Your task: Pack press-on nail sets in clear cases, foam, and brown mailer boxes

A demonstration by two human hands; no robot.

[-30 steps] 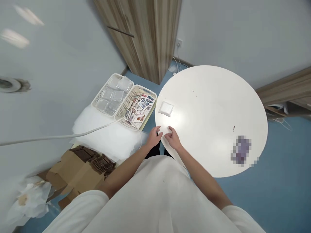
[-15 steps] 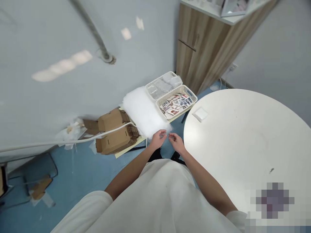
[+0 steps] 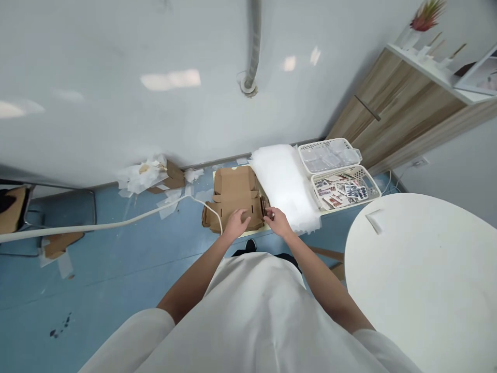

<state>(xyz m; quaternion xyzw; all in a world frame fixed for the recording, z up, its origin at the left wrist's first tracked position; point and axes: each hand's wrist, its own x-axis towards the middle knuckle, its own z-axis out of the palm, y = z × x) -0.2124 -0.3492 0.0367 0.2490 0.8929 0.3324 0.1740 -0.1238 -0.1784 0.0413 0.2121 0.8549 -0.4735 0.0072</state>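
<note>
1. One stack of flat cardboard blanks (image 3: 236, 185) lies beneath and beyond the left hand (image 3: 235, 224); the right hand (image 3: 277, 221) is at its right edge.
2. Both hands: loosely curled, thumbs apart from fingers, gripping nothing visible; contact cannot be told.
3. Apparent step: reaching. Grasping calls for fingers at the edges.
4. White sheets (image 3: 283, 181) flank the right hand, a cable (image 3: 77, 229) the left; room lies ahead.

A wood-grained cabinet (image 3: 411, 93) is standing at the upper right; a plant (image 3: 426, 18) and framed picture (image 3: 483, 75) are resting on it. A pipe (image 3: 254, 46) is running down the wall (image 3: 97, 41) at upper centre. A cable (image 3: 97, 227) is curving in from the left edge; a round counter (image 3: 427, 290) is filling the lower right.
</note>
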